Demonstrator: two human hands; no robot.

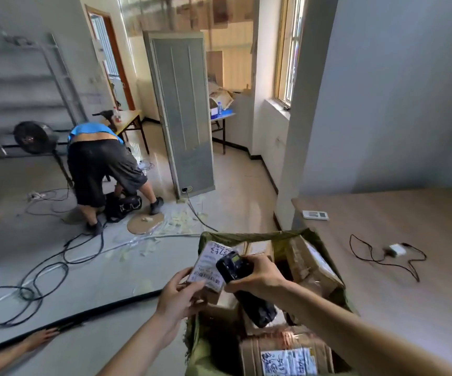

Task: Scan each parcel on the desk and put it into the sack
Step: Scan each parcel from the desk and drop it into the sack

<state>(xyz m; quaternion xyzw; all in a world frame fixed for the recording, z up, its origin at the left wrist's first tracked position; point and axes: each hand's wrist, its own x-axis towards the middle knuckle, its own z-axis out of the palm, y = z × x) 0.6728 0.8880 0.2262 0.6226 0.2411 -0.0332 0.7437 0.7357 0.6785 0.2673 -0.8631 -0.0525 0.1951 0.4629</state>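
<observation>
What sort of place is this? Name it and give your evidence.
Probably a small parcel-sorting office or depot: labelled cardboard parcels fill a green sack, a handheld scanner is aimed at a parcel, and metal shelving lines the wall.

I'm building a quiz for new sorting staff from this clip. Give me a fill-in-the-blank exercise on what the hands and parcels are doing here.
1. The right hand grips a black handheld ____.
2. The left hand holds a small parcel with a white ____ facing up.
3. Both hands are above the open green ____, which already holds cardboard parcels.
4. On the desk lies a white charger with a black ____.

Missing words: scanner; label; sack; cable
</observation>
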